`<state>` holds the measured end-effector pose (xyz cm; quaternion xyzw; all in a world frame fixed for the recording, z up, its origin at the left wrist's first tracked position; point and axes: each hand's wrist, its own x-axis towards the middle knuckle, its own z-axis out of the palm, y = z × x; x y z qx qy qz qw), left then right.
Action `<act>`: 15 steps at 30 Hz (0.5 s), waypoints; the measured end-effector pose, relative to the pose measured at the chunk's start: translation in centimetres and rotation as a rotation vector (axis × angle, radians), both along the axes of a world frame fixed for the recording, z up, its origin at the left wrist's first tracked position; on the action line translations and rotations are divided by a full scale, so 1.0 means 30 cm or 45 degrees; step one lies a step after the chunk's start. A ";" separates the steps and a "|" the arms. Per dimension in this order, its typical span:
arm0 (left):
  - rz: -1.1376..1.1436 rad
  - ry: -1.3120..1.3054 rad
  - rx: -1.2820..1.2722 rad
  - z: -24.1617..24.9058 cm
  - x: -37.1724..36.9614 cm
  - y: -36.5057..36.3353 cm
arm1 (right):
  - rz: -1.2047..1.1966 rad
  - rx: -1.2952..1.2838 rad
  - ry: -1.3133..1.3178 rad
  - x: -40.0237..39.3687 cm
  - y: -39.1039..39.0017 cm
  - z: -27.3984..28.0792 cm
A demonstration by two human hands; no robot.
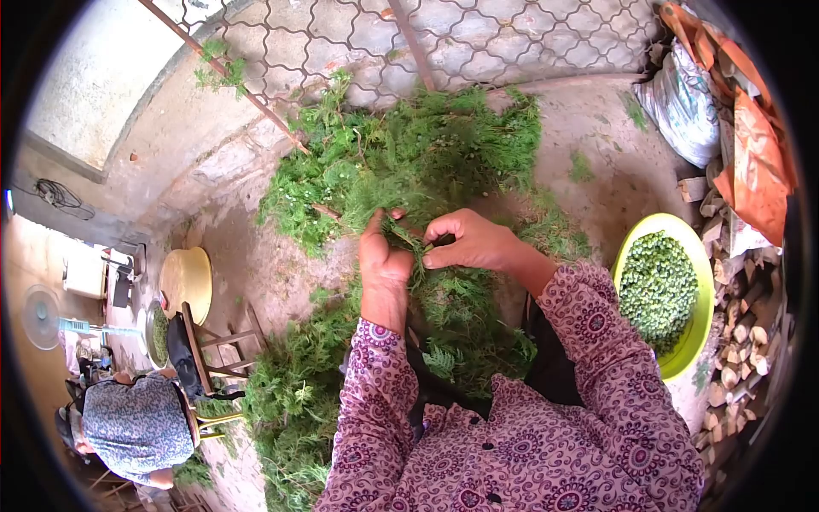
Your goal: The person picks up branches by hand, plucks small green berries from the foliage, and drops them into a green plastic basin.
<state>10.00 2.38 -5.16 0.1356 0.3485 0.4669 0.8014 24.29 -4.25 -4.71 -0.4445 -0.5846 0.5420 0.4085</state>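
Observation:
My left hand point(384, 258) is closed around a feathery green sprig point(409, 239), its thumb pointing away from me. From the right, my right hand point(472, 241) pinches the near part of the same sprig between thumb and forefinger; whether a small piece is also between those fingers I cannot make out. A large heap of green branches point(461, 141) lies just beyond both hands. More cut greenery point(299, 384) covers the ground and my lap below them. At my right stands a yellow-green basin point(707, 316) holding many small pale-green, berry-like pieces point(657, 286).
A wire mesh fence point(529, 38) closes the far side. Stacked firewood point(738, 350), a white sack point(682, 107) and orange sheeting point(755, 162) line the right. Leftward are a wooden stool point(226, 350), a tan round tub point(189, 282), a fan point(43, 317) and another seated person point(136, 427).

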 end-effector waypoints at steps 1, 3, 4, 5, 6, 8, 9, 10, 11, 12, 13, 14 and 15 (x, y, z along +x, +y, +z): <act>0.000 0.001 0.000 -0.015 -0.010 0.010 | -0.005 -0.016 0.025 -0.007 -0.003 -0.006; -0.136 -0.173 -0.026 -0.046 -0.038 0.031 | -0.022 -0.004 -0.027 -0.014 -0.014 -0.003; -0.136 -0.173 -0.026 -0.043 -0.043 0.030 | -0.038 0.009 -0.080 -0.017 -0.018 0.001; -0.188 -0.248 -0.027 -0.037 -0.046 0.027 | -0.038 0.008 -0.079 -0.015 -0.021 0.005; -0.239 -0.324 -0.028 -0.033 -0.050 0.024 | -0.050 0.001 -0.154 -0.013 -0.025 0.009; -0.233 -0.257 -0.022 -0.026 -0.050 0.024 | -0.059 -0.006 -0.230 -0.010 -0.031 0.023; -0.230 -0.190 -0.016 -0.025 -0.048 0.026 | 0.003 0.006 -0.294 -0.008 -0.033 0.034; -0.228 -0.191 -0.017 -0.031 -0.048 0.036 | 0.067 0.019 -0.358 -0.006 -0.038 0.047; -0.170 -0.114 -0.014 -0.041 -0.050 0.052 | 0.070 0.018 -0.359 -0.002 -0.050 0.065; -0.112 -0.038 -0.010 -0.047 -0.058 0.063 | 0.148 -0.097 -0.228 0.003 -0.068 0.084; -0.106 -0.039 -0.011 -0.043 -0.068 0.068 | 0.227 -0.212 -0.096 0.011 -0.081 0.100; -0.109 -0.144 -0.002 -0.039 -0.082 0.072 | 0.232 -0.213 -0.094 0.024 -0.093 0.109; -0.115 -0.248 0.007 -0.034 -0.092 0.074 | 0.123 -0.316 0.104 0.040 -0.105 0.115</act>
